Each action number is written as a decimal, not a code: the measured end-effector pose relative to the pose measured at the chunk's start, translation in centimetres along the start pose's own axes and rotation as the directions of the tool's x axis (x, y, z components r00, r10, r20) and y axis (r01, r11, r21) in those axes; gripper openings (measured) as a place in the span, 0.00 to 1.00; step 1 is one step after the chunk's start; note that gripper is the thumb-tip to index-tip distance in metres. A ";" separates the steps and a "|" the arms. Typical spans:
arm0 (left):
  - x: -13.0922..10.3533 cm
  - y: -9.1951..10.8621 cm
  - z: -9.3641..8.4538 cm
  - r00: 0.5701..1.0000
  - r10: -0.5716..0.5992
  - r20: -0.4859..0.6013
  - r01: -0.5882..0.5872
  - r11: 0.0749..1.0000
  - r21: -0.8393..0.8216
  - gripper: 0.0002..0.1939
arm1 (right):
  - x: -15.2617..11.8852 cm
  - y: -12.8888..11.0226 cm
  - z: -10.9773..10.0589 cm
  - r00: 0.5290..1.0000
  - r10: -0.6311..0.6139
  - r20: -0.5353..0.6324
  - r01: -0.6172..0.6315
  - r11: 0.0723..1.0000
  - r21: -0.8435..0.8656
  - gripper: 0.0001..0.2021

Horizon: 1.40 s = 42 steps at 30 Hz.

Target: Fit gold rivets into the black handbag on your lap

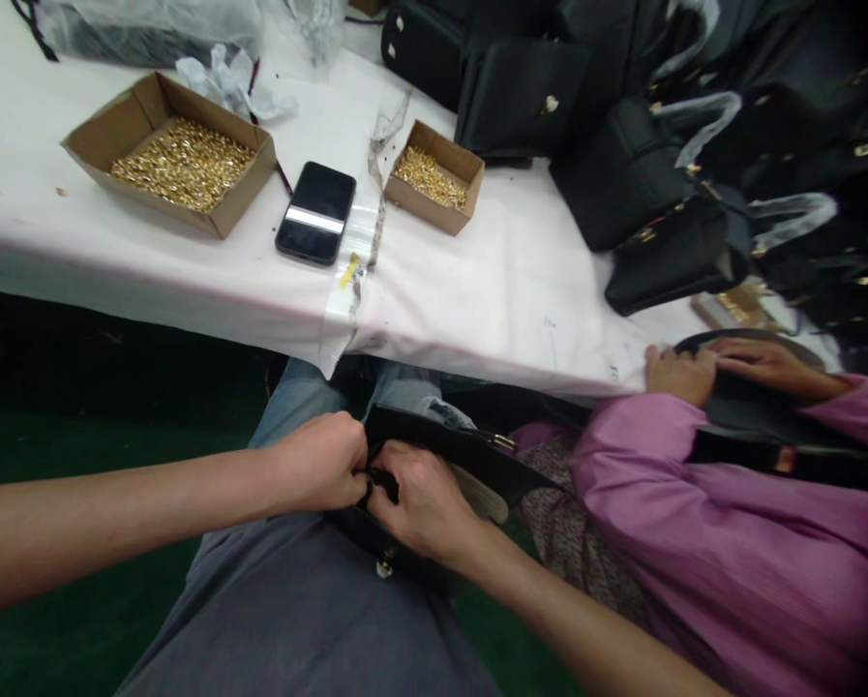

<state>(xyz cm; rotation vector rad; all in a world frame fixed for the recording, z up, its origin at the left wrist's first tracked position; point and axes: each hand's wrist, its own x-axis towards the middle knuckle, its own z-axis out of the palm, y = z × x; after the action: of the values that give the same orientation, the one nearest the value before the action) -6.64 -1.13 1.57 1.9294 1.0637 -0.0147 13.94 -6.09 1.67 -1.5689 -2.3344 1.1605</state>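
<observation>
Black bag (pixel 469 455): on the person's lap, below the near edge of the table (pixel 477 319); both hands meet at its left end; a small gold fitting hangs at its lower edge.
Left hand (pixel 322 462): curled into a fist, fingers pinching the bag's edge; what is inside the pinch is hidden.
Right hand (pixel 423 503): fingers bent and closed on the bag, touching the left hand; palm lies over the dark material.
Large box (pixel 168 150): open cardboard, far left on the table, holding many small gold pieces.
Phone (pixel 315 213): dark, screen up, between the two boxes.
Small box (pixel 437 176): open cardboard, right of the phone, also holding gold pieces.
Clear strip (pixel 375 213): thin plastic, runs from the table's near edge up past the small box.
Bag pile (pixel 666 165): black bags heaped at the table's right end, some handles wrapped in clear film.
Co-worker (pixel 731 542): pink sleeve at right, both hands on another dark bag at the table edge.
</observation>
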 end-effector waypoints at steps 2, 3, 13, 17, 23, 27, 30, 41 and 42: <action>-0.2 0.0 0.0 1.000 0.000 -0.028 0.003 0.996 0.094 0.07 | 0.2 -0.1 0.1 1.000 0.001 -0.009 -0.001 0.999 0.033 0.04; -0.3 0.0 -0.1 0.999 0.002 -0.036 0.003 0.992 0.130 0.07 | 0.2 -0.1 0.1 1.000 0.011 -0.010 -0.010 0.998 0.067 0.04; 0.1 -1.9 -0.3 0.997 0.069 0.029 -0.066 0.994 -0.084 0.07 | 1.4 -0.3 -0.2 0.995 0.094 0.020 -0.096 0.974 0.206 0.04; 0.3 -1.9 -0.3 0.999 0.041 0.035 -0.038 0.996 -0.083 0.08 | 1.3 -0.2 -0.1 0.995 0.102 0.009 -0.102 0.975 0.198 0.04; 0.5 -1.5 -0.6 0.996 0.014 0.085 -0.002 0.990 -0.138 0.08 | 1.0 -0.1 0.0 0.995 0.098 0.011 -0.098 0.977 0.191 0.05; 0.5 -1.5 -0.7 0.995 0.005 0.095 0.010 0.988 -0.155 0.09 | 1.2 0.2 0.0 0.997 0.077 0.016 -0.078 0.981 0.177 0.06; 0.3 -1.6 -0.3 0.998 0.001 0.065 0.009 0.988 -0.155 0.09 | 1.3 0.3 -0.3 0.998 0.061 0.022 -0.064 0.981 0.184 0.07; 0.1 -1.2 0.5 0.998 0.049 0.028 -0.045 0.992 -0.119 0.08 | 1.0 0.1 -0.5 0.999 0.043 0.026 -0.047 0.975 0.215 0.07; 0.1 -1.3 0.5 0.998 0.055 0.024 -0.052 0.992 -0.118 0.08 | 0.9 0.0 -0.5 0.998 0.050 0.028 -0.055 0.975 0.214 0.06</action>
<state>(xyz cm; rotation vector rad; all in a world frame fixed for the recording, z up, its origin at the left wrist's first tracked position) -7.27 -1.15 0.36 1.8459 0.9737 0.0504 13.75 -5.07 1.67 -1.5572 -2.1072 1.3959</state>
